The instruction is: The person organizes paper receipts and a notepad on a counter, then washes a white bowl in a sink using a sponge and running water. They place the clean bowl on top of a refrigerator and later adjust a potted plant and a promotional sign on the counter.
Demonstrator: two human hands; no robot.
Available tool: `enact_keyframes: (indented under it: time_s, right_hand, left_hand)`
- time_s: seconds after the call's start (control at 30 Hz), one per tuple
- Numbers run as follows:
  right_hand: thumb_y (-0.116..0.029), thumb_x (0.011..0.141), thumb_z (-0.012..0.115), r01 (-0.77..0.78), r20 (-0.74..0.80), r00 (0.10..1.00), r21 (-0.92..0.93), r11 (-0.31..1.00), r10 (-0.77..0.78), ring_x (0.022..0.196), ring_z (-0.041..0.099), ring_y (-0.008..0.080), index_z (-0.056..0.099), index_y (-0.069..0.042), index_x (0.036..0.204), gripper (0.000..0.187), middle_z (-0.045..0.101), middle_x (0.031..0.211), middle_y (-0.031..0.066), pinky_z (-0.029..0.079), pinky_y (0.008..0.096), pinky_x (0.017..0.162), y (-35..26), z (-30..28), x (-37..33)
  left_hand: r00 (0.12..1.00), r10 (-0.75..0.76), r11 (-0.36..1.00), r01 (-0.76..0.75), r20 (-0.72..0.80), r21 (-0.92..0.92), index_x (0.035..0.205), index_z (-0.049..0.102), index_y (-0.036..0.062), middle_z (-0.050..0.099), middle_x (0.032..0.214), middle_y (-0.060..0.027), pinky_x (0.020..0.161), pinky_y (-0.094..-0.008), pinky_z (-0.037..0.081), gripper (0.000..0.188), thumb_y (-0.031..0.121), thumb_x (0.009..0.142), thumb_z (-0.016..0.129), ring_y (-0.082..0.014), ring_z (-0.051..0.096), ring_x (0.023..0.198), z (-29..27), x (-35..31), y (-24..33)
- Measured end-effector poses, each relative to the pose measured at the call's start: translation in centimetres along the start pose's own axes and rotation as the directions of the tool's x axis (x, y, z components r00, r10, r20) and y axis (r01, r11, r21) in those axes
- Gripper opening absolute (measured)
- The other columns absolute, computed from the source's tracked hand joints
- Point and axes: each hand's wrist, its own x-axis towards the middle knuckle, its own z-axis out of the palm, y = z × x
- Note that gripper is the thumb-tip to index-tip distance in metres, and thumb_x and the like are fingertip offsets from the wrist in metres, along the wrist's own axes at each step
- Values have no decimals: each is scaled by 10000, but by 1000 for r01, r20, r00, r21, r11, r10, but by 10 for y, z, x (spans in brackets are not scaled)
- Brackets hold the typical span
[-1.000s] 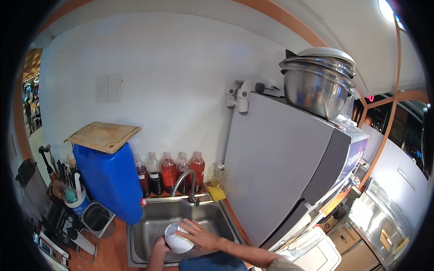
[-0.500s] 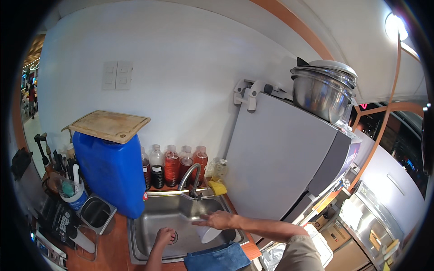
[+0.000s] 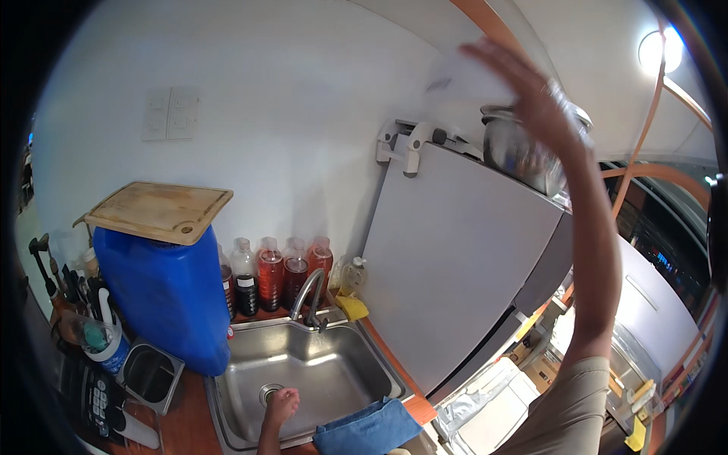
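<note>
My right hand (image 3: pixel 535 95) is raised high in front of the stacked metal bowls (image 3: pixel 523 152) on the grey refrigerator, smeared by motion. Its fingers reach left along a thin, whitish, plate-like thing (image 3: pixel 459 80), blurred against the wall, which it seems to grip. Low over the steel sink (image 3: pixel 326 364), my left hand (image 3: pixel 282 406) has its fingers curled closed beside the drain (image 3: pixel 268 392). Whether anything is inside those fingers is hidden. The curved faucet (image 3: pixel 307 296) stands at the sink's back edge, and a blue cloth (image 3: pixel 368 426) drapes over the front rim.
A tall blue jug (image 3: pixel 163 296) with a wooden cutting board (image 3: pixel 159 210) on top stands left of the sink. Several bottles of red and dark liquid (image 3: pixel 270 277) line the wall. The refrigerator (image 3: pixel 455 258) blocks the right side; a yellow cloth (image 3: pixel 351 306) lies by the sink corner.
My right hand has risen from the sink to the height of the bowls, and the white thing has left the sink. My left hand stays low near the drain. The view has shifted rightward.
</note>
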Motion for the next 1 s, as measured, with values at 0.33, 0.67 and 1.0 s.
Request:
enact_keyframes:
  time_s: [0.33, 0.67, 1.0]
  right_hand:
    - [99, 855, 522, -210, 158, 931, -508, 835, 330, 1367, 480, 356, 469, -341, 1474, 761, 426, 1544, 126, 440, 466, 1125, 180, 19, -30]
    - [-202, 836, 536, -416, 724, 528, -236, 878, 444, 1351, 465, 309, 572, -184, 1404, 570, 453, 1518, 74, 365, 444, 1132, 170, 19, 22]
    - [-127, 923, 529, 301, 244, 942, -297, 906, -233, 974, 630, 255, 697, -63, 1168, 304, 652, 1011, 65, 499, 345, 851, 247, 88, 32]
  left_hand:
    - [997, 74, 995, -73, 13, -66, 1178, 665, 28, 711, 928, -62, 640, -260, 544, 271, 214, 990, 609, -122, 651, 734, 8, 5, 35]
    - [997, 76, 994, -76, -10, -74, 1181, 665, 32, 710, 945, -79, 671, -267, 545, 267, 99, 934, 590, -128, 651, 764, 12, 6, 49]
    - [998, 45, 954, -56, -44, -294, 1144, 671, 9, 682, 877, -77, 607, -260, 506, 243, 116, 931, 629, -112, 616, 691, 10, 0, 42]
